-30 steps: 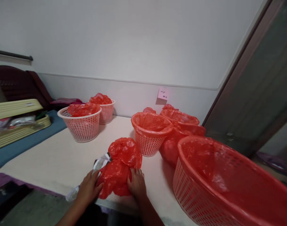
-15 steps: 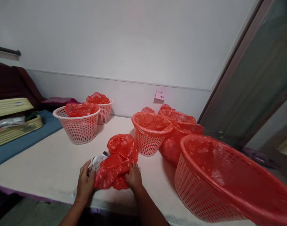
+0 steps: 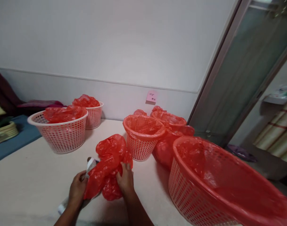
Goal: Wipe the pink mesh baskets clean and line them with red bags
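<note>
A crumpled red plastic bag [image 3: 110, 157] lies on the white-covered table in front of me. My left hand [image 3: 77, 188] is closed at the bag's left edge, its fingertips partly hidden. Beside and under that hand runs a greyish-white piece [image 3: 91, 163], perhaps cloth, mostly covered by the bag and my arm. On the other side my right hand [image 3: 125, 179] grips the folds of the bag, thumb and fingers pressed into the film. Just behind the bag stands a pink perforated basket [image 3: 140, 147] lined with red plastic.
Two pale pink baskets [image 3: 65, 138] with red bags inside stand at the left. A large lined basket [image 3: 192, 188] fills the right front; another lined basket [image 3: 169, 116] and a bulging red bag [image 3: 164, 152] sit behind it. A pink note [image 3: 151, 96] is on the wall.
My view has swung right, shifting everything leftward. The bag's left part now stretches toward my left hand, and more of the greyish-white piece shows below that hand.
</note>
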### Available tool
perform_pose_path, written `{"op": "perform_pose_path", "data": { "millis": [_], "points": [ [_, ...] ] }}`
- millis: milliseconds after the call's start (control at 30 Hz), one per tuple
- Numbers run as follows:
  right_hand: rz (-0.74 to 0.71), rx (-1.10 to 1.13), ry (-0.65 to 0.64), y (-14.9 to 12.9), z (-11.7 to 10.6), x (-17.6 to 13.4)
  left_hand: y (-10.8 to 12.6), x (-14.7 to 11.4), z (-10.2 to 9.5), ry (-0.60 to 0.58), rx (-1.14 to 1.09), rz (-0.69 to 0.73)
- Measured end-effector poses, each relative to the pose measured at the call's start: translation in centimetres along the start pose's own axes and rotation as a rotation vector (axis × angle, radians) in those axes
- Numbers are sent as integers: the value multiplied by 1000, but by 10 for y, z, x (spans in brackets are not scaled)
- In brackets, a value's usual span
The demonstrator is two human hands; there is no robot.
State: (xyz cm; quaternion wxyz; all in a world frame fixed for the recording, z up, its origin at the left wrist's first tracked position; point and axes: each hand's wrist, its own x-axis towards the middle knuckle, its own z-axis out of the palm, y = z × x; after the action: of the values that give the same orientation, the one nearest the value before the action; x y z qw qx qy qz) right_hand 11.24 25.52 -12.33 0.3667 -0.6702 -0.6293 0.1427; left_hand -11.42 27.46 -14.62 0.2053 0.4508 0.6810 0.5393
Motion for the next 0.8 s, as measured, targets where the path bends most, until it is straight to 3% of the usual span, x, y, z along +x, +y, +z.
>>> {"op": "perform_pose_path", "data": {
  "millis": [100, 200, 300, 367, 433, 533, 600, 800],
  "points": [
    [29, 10, 129, 1, -12, 0, 33, 1, -10, 53, 38, 109],
    [50, 8, 180, 4, -22, 0, 94, -7, -7, -14, -1, 365],
    [59, -1, 176, 5, -25, -3, 165, -25, 18, -323, 35, 819],
    [64, -16, 172, 4, -25, -6, 202, -33, 43, -445, 214, 974],
    [67, -29, 168, 2, -24, -9, 228, -32, 69, -490, 311, 1012],
    [72, -21, 165, 0, -23, -12, 250, -18, 99, -498, 428, 1011],
    [79, -8, 168, 2, -24, -13, 258, -7, 108, -491, 491, 996],
    [74, -14, 203, 16, -24, -13, 257, 7, 94, -494, 503, 985]
  ]
}}
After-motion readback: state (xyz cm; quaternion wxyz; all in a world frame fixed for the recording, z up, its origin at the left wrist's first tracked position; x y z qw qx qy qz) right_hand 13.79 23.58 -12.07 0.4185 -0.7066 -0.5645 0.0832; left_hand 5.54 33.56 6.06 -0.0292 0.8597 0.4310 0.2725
